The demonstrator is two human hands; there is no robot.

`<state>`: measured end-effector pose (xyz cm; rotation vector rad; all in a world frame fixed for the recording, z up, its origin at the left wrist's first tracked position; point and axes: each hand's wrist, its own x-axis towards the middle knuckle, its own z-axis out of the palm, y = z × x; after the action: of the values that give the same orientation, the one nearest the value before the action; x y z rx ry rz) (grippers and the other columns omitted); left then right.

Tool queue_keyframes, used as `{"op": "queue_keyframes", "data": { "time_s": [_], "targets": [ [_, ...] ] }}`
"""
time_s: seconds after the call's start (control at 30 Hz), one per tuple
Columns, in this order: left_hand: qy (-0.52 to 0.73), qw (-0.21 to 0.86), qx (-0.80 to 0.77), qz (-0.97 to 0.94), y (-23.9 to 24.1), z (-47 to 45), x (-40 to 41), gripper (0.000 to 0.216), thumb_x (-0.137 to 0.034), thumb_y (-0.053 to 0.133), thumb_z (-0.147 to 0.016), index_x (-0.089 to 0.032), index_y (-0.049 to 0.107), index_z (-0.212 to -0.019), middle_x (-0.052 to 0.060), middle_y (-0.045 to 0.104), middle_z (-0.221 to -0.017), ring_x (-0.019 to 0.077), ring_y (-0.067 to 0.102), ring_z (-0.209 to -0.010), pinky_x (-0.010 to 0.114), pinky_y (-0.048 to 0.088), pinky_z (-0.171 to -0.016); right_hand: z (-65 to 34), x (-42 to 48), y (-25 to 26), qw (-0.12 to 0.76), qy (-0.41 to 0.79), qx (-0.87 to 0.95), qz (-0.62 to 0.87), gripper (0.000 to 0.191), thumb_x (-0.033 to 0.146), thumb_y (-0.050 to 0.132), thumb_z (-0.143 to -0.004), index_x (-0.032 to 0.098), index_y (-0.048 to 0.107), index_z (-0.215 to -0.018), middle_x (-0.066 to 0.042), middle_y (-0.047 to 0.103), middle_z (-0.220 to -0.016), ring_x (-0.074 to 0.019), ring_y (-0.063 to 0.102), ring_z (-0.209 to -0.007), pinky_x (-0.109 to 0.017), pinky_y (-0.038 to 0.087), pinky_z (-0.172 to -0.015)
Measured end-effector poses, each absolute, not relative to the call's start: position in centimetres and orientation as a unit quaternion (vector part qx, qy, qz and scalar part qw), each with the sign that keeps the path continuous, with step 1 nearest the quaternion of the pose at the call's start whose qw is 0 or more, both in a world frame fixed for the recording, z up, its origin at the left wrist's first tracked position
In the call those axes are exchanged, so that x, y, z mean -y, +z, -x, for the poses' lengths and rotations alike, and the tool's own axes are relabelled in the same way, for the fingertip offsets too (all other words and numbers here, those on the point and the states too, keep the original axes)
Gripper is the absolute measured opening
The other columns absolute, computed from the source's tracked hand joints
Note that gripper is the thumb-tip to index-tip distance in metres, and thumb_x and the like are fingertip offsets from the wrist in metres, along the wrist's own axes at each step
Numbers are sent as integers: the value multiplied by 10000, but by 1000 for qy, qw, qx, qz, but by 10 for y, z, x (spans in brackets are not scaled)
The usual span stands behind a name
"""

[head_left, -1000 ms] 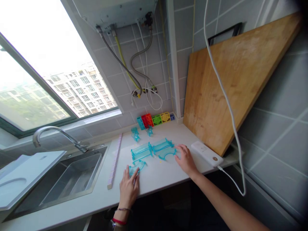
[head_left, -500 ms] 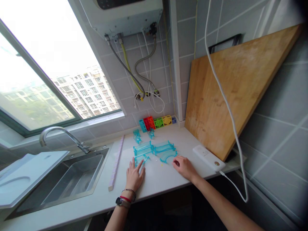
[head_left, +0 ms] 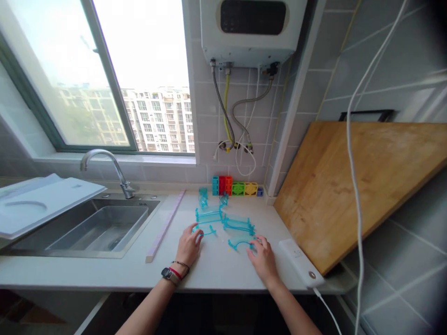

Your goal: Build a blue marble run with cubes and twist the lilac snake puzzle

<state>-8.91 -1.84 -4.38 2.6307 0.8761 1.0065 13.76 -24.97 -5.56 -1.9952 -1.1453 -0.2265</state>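
Note:
My left hand [head_left: 188, 245] has its fingertips and thumb closed about the left end of a small translucent teal plastic piece [head_left: 208, 231] on the counter. On the other side, my right hand [head_left: 263, 261] has its thumb and fingers around the right end of an arched teal plastic piece [head_left: 240, 244]. Behind the hands lie two wider teal panels, a left panel [head_left: 208, 215] and a right panel [head_left: 239, 224], with knobbed edges. Two smaller teal pieces, one at the left [head_left: 203, 197] and one at the right [head_left: 224, 200], stand farther back.
Coloured building blocks [head_left: 238, 188] line the wall. A pale purple strip [head_left: 166, 224] lies left of the pieces, beside the sink [head_left: 153, 211] with its faucet [head_left: 120, 174]. At right are a white power bank [head_left: 300, 264], its cable [head_left: 353, 172] and a leaning wooden board [head_left: 352, 177].
The view has levelled and turned. My left hand's spread fingers have closed at the small teal piece. My right hand has moved onto the end of the arched piece.

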Motion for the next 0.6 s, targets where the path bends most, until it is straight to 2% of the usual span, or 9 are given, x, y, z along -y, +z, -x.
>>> {"op": "queue_keyframes", "data": {
  "time_s": [0.13, 0.27, 0.4, 0.5, 0.6],
  "targets": [
    [407, 100, -273, -866, -31, 87, 21, 195, -269, 498, -990, -247, 692, -1002, 106, 578, -1371, 288, 526, -1299, 493, 459, -1099, -136, 253, -51, 397, -46, 484, 779, 88, 239, 623, -859, 253, 697, -905, -125, 683, -1108, -349, 633, -1078, -525, 518, -967],
    [429, 93, -268, -858, -22, 69, 8, 214, -257, 483, -991, -243, 695, -1016, 113, 556, -1397, 305, 452, -1390, 534, 434, -1128, -131, 258, -44, 397, -2, 527, 751, 60, 275, 631, -871, 268, 688, -888, -112, 688, -1162, -336, 632, -1128, -508, 517, -992],
    [414, 104, -271, -863, -27, 47, -12, 220, -263, 520, -961, -237, 739, -964, 122, 569, -1393, 338, 451, -1399, 561, 419, -1135, -128, 260, -42, 395, 14, 533, 748, 73, 308, 627, -883, 265, 686, -882, -119, 681, -1195, -334, 632, -1147, -508, 510, -1011],
    [423, 116, -276, -855, -34, 41, -17, 242, -302, 564, -939, -259, 732, -1107, 122, 535, -1451, 370, 415, -1425, 598, 400, -1131, -129, 260, -44, 407, 15, 523, 749, 95, 340, 638, -880, 261, 692, -882, -136, 682, -1203, -337, 630, -1155, -519, 504, -1022],
    [454, 136, -272, -838, -38, 45, -14, 373, -356, 566, -948, -260, 627, -1303, 121, 508, -1488, 341, 429, -1418, 553, 394, -1145, -134, 259, -45, 439, 29, 507, 741, 161, 403, 642, -887, 251, 695, -879, -147, 672, -1256, -331, 626, -1180, -497, 542, -966]
  ]
}}
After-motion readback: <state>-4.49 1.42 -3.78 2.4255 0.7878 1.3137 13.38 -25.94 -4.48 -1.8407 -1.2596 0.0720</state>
